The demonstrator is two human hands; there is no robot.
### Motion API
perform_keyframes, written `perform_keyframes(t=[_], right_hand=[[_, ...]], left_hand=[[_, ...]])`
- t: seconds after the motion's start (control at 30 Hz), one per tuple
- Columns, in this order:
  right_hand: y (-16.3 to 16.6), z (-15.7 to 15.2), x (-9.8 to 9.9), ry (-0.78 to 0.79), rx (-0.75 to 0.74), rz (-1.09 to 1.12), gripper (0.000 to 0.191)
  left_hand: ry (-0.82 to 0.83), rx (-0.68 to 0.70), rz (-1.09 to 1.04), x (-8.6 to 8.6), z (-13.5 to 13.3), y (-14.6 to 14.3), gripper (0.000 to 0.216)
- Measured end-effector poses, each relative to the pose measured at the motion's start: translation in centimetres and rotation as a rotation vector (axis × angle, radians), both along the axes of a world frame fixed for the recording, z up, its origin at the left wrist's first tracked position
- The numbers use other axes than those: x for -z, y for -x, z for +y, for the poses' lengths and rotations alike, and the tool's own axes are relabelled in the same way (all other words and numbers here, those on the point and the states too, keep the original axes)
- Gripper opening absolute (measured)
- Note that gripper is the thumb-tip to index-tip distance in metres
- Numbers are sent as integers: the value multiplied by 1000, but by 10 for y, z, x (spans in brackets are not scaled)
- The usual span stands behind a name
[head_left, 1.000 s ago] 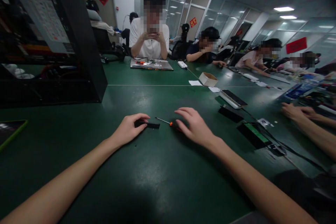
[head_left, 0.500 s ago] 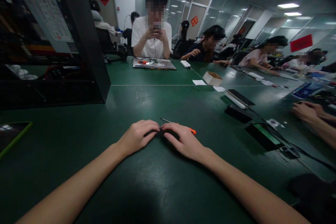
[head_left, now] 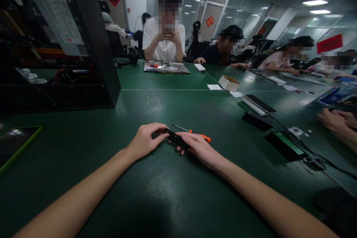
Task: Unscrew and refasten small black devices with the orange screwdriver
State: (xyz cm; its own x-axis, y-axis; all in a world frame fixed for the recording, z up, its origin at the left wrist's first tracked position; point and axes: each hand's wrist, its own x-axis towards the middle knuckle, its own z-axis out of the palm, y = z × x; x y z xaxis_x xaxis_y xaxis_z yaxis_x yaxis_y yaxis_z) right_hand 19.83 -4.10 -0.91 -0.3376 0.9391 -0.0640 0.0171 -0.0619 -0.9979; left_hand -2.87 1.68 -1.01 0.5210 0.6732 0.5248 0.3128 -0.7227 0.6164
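Note:
A small dark oblong piece [head_left: 175, 138], its kind unclear, is held between my two hands just above the green table [head_left: 156, 189]. My left hand [head_left: 147, 137] pinches its left end between thumb and fingers. Around its right end my right hand [head_left: 198, 145] is closed, thumb on top and fingertips showing beneath. Right behind my right hand lies a screwdriver [head_left: 205, 138] with an orange handle, partly covered by that hand. Its thin metal shaft points to the left.
An open black computer case [head_left: 97, 44] stands at the left, with a green-edged tablet-like device [head_left: 21, 137] before it. To the right are a phone [head_left: 260, 103], a black box with a green board [head_left: 286, 143] and cables. A co-worker's hands [head_left: 336, 119] rest at the right edge.
The dark piece, hidden under my hands before, is now lifted and tilted into view. My right hand has turned, its thumb now on top of the piece. The view has shifted slightly.

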Motion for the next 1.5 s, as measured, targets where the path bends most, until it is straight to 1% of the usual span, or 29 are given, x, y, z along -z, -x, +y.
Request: perform_keyframes(t=[0.07, 0.13, 0.23, 0.33, 0.47, 0.63, 0.93, 1.1, 1.2, 1.4, 1.5], right_hand=[[3, -1, -2, 45, -30, 58, 51], [5, -1, -3, 64, -46, 68, 51], [5, -1, -3, 56, -30, 28, 50], [5, 0, -1, 79, 1, 73, 48], [4, 2, -1, 103, 9, 147, 46], [3, 3, -3, 174, 28, 245, 44], [3, 2, -2, 176, 13, 209, 50], [2, 2, -2, 165, -34, 186, 52], [2, 2, -3, 178, -57, 209, 51], [0, 1, -5, 269, -118, 230, 51], [-1, 1, -4, 317, -145, 265, 47]], left_hand=[[-8, 17, 2, 0, -1, 0, 14], [-21, 39, 7, 0, -1, 0, 15], [-42, 72, 11, -1, -1, -1, 17], [-73, 89, 5, -2, -2, -1, 19], [-85, 69, -7, -3, -2, -2, 20], [-55, 47, -9, -5, -3, -2, 22], [-18, 54, -22, -7, -2, -2, 18], [-26, 80, 2, -7, -3, -1, 19], [-38, 83, 14, -6, -3, -1, 20], [-77, 110, 33, -4, -2, -3, 18], [-90, 114, 36, -3, -2, -2, 18]])
